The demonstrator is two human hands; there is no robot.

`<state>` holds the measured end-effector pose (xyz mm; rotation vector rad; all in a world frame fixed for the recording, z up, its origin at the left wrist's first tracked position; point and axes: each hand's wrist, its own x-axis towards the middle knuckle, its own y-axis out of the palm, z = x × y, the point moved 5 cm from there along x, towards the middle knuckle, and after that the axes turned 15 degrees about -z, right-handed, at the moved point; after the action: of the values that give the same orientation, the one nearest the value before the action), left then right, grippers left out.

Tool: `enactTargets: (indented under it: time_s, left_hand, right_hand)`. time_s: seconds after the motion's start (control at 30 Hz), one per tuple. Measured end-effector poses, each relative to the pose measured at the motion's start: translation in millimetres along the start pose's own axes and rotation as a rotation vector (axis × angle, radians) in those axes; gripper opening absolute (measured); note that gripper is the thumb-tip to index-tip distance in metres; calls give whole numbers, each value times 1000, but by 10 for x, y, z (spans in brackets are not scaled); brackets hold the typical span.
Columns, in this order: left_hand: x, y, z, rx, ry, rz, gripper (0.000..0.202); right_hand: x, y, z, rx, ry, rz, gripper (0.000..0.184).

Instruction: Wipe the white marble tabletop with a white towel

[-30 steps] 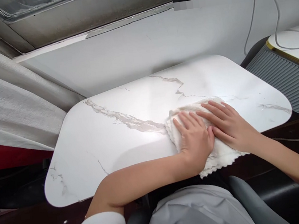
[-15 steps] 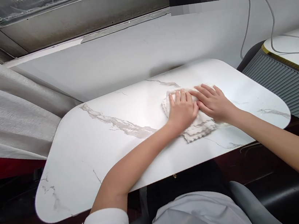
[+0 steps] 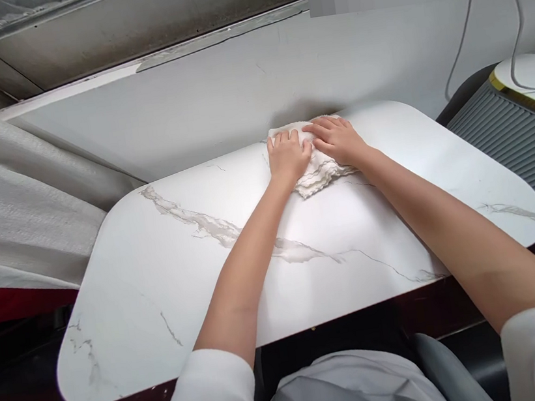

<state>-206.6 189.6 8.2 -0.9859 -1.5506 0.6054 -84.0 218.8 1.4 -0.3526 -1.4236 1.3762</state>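
A white cloth (image 3: 316, 177), folded in layers with a scalloped edge, lies at the far edge of a white marble-patterned table (image 3: 200, 288). My left hand (image 3: 288, 155) rests on the cloth's left part, palm down, its fingers stretched forward and slightly bent. Just to its right, my right hand (image 3: 338, 138) presses on the cloth with its fingers spread and pointing left. The thumbs are close together. Both hands are open and lie on top of the cloth, hiding much of it.
Behind the table rises a pale wall panel (image 3: 188, 119) below a window frame (image 3: 127, 35). A whitish curtain (image 3: 14, 188) hangs at the left. To the right stands a grey ribbed cabinet (image 3: 507, 149), with a white cable (image 3: 519, 16) running over its top.
Both hands and the cloth have moved away from me and a little left, from the table's middle to its far edge. My arms are stretched further out.
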Motion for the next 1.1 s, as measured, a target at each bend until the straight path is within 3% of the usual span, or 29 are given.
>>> enactTargets:
  time_s: [0.37,0.57,0.83,1.1]
  left_hand:
    - [371,294,-133,-6,54,31,41]
    - [437,377,-286,29,52,48,44]
    - [306,397,-560,6,81,34,48]
    - [-49,256,-924,1,165,84,51]
  right_hand:
    - [197,23,-421,15,82,-99,53]
    - [204,-6,-604,-8,117,-117,53]
    - [1,-169,-720,22,170,-170,51]
    - [-529,-445,-752,-39,161,-179,50]
